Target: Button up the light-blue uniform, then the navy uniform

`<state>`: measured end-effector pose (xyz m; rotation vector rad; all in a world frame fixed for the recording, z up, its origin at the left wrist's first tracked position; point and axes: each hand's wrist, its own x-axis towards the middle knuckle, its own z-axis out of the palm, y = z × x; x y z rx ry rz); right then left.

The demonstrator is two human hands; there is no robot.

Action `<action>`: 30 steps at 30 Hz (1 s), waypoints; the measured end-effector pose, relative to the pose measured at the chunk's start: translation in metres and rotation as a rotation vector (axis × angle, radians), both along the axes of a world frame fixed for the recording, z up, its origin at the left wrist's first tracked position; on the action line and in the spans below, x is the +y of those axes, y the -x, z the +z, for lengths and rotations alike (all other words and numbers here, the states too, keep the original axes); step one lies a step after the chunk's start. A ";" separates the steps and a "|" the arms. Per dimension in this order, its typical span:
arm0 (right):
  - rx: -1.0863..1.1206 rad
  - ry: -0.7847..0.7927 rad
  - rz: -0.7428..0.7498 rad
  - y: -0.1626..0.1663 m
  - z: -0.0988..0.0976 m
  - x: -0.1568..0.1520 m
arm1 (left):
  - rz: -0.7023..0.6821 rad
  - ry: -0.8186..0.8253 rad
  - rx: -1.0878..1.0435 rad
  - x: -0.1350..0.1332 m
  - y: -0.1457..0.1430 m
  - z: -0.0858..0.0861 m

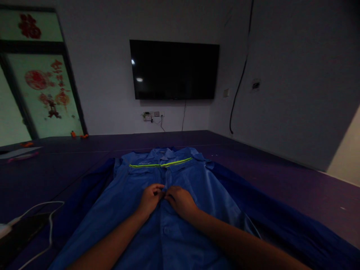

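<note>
Purple floor (270,161) before a wall-mounted television (174,70), blue shirt (181,234) spread front-up on the floor, my left grip (149,198) and right grip (182,201) pinching its placket (165,219) side by side below the yellow-green stripe (177,162), darker sleeves (270,202) splayed outward.

Jacket (164,217) on floor (267,172) — television (174,70) beyond, cable (51,225) left.

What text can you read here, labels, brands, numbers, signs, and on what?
"福": red sign on the window above the door.
Red characters on the door: too blurred to read.
Small lettering on the chest of the jacket: too small and blurred to read.
TV: no text I can make out.
</note>
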<state>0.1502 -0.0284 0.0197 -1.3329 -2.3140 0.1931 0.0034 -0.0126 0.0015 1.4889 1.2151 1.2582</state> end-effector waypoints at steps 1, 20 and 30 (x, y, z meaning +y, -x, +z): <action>0.006 0.005 -0.001 0.000 0.000 0.000 | -0.006 0.005 -0.019 -0.001 0.000 0.000; 0.037 0.028 0.022 -0.001 0.002 0.003 | -0.054 0.068 -0.122 -0.002 -0.001 0.003; 0.013 0.009 -0.002 0.000 -0.001 0.001 | -0.025 0.045 -0.067 0.002 -0.001 -0.001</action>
